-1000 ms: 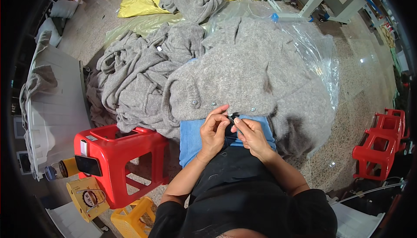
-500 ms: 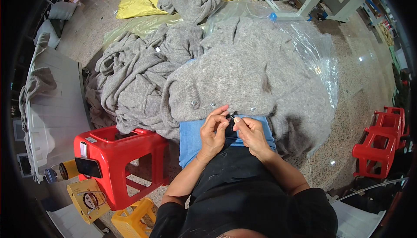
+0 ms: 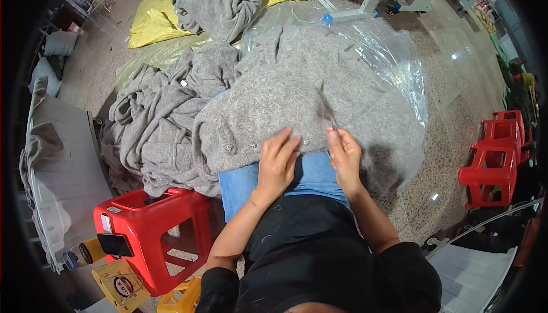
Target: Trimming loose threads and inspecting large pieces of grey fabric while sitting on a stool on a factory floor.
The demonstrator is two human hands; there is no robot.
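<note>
A grey knitted garment (image 3: pixel 274 101) lies spread over my lap, with a few shiny buttons (image 3: pixel 229 148) along its near edge. My left hand (image 3: pixel 277 167) rests at that edge between two buttons, its fingers stretched out and slightly blurred, holding nothing visible. To its right, my right hand (image 3: pixel 346 156) is raised just above the knit. Its thumb and index finger pinch together; whatever is between them is too small to make out. Blue cloth (image 3: pixel 314 173) shows under the garment across my thighs.
More grey knitwear (image 3: pixel 165 113) is heaped at the left, and another pile (image 3: pixel 220 1) sits on yellow sheeting (image 3: pixel 151 24). A red stool (image 3: pixel 154 239) carrying a phone (image 3: pixel 116 245) stands at my left. Clear plastic (image 3: pixel 399 56) and red stools (image 3: pixel 491 167) are on the right.
My hands were together over my lap by a small dark thing; they have since parted. The right moved up and right, the left onto the garment's edge. The whole view has shifted.
</note>
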